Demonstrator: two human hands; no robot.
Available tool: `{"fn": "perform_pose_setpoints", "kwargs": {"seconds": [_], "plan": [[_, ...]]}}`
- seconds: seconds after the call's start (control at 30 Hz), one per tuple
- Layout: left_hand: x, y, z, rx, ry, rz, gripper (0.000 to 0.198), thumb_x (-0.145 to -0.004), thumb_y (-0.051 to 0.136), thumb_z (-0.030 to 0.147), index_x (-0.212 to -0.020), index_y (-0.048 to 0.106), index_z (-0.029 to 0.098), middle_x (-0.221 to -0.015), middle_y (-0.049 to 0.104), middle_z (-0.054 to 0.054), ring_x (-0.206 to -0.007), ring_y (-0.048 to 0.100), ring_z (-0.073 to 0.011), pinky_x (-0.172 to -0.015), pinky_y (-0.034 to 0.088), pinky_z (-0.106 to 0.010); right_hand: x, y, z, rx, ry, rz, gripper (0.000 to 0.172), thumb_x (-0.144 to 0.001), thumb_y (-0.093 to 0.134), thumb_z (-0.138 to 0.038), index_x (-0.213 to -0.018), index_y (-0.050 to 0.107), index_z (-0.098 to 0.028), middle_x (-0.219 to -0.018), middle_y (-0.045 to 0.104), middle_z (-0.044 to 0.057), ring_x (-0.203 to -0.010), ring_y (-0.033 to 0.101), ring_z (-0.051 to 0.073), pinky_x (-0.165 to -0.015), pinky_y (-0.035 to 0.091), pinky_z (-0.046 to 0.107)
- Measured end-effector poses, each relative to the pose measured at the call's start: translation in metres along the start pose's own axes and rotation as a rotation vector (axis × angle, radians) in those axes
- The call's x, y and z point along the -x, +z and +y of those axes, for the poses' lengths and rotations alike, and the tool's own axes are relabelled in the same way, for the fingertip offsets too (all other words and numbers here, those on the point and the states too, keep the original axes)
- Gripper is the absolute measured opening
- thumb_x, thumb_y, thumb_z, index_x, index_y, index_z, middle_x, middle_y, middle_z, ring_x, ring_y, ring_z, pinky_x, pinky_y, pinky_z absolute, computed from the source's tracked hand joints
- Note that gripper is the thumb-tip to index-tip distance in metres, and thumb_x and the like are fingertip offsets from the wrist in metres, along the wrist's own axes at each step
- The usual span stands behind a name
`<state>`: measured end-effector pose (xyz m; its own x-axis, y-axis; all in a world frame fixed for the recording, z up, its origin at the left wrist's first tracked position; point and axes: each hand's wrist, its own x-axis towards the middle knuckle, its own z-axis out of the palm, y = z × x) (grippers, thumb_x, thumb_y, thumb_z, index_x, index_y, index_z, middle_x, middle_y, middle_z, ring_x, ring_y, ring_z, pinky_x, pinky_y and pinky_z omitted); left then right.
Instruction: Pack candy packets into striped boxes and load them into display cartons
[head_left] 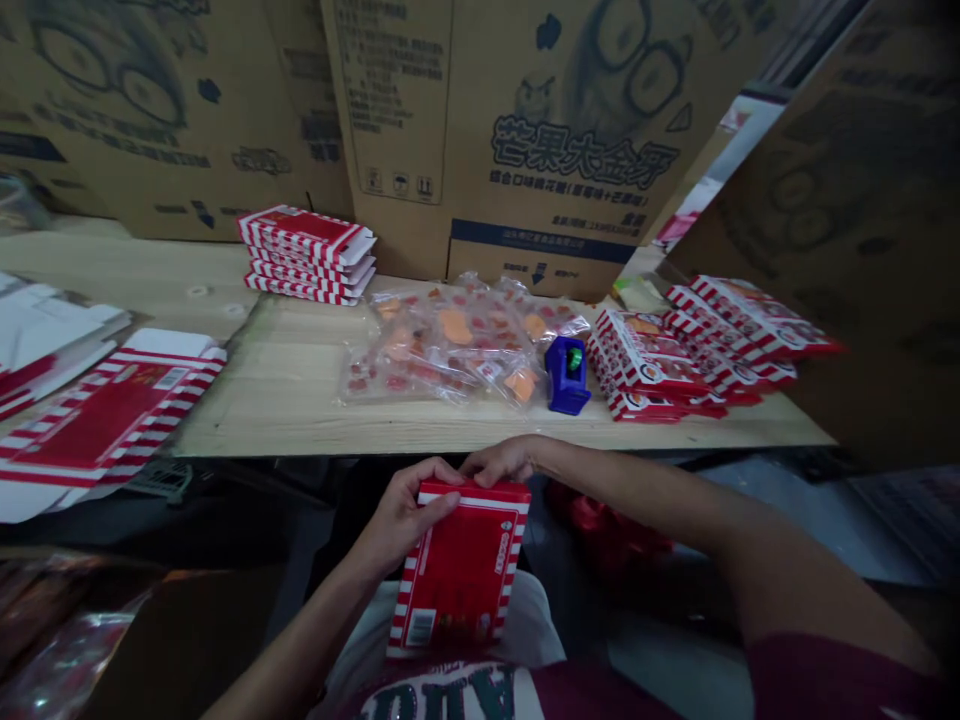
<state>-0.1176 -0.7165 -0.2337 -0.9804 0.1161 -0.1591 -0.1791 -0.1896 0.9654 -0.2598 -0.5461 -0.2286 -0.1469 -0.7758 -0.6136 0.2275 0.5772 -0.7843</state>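
A red box with red-and-white striped edges (459, 570) stands in my lap, below the front edge of the wooden table (300, 400). My left hand (401, 515) grips its upper left corner, thumb over the top flap. My right hand (504, 462) is curled over the top edge of the same box from behind. Both hands are closed on it.
On the table lie clear packets with orange and red contents (450, 345), a small blue tape dispenser (566, 375), stacked filled boxes at right (675, 360), folded boxes at the back (307, 255) and flat box blanks at left (105, 410). Large brown cartons (555, 130) wall the back and right.
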Motion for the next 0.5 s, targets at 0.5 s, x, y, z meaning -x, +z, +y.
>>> {"fn": "perform_pose_setpoints", "kwargs": {"seconds": [0.5], "plan": [[-0.090,-0.162,0.099,-0.573,0.142,0.472,0.046,-0.041,0.088,0.055,-0.066,0.072,0.020,-0.074,0.071,-0.009,-0.083,0.065,-0.0307,-0.074,0.051,-0.034,0.210,-0.015,-0.023,0.848,-0.612,1.154,0.017,-0.081,0.071,-0.038,-0.096,0.068,-0.030,-0.082,0.068,0.005,-0.066,0.060,0.021,-0.052,0.045,0.029]]}}
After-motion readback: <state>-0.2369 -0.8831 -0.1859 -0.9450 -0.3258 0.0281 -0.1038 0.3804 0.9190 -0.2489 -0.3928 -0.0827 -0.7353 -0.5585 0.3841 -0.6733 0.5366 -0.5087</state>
